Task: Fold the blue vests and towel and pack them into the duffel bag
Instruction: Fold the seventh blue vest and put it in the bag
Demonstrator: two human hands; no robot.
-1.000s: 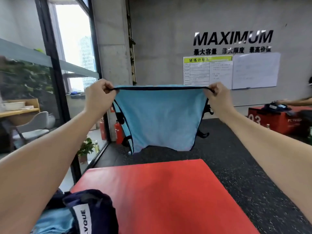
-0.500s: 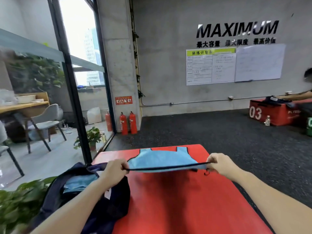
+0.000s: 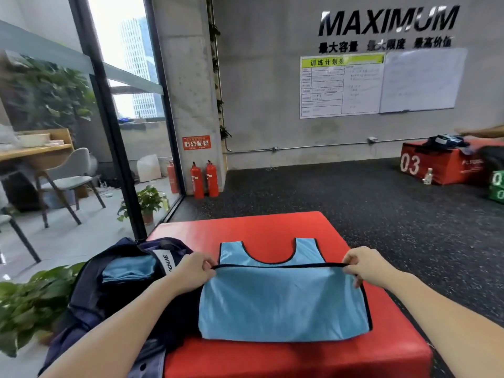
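A blue vest lay on the red tabletop, its lower half folded up so that the black-trimmed hem ran across below the neckline. The left hand pinched the hem's left end, and the right hand pinched its right end. The navy duffel bag sat open just left of the vest, touching the tabletop's edge, with folded blue cloth inside

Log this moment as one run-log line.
step: folding blue vest | place: red box | left hand: pinches hem | right hand: pinches hem | duffel bag: open, blue cloth inside
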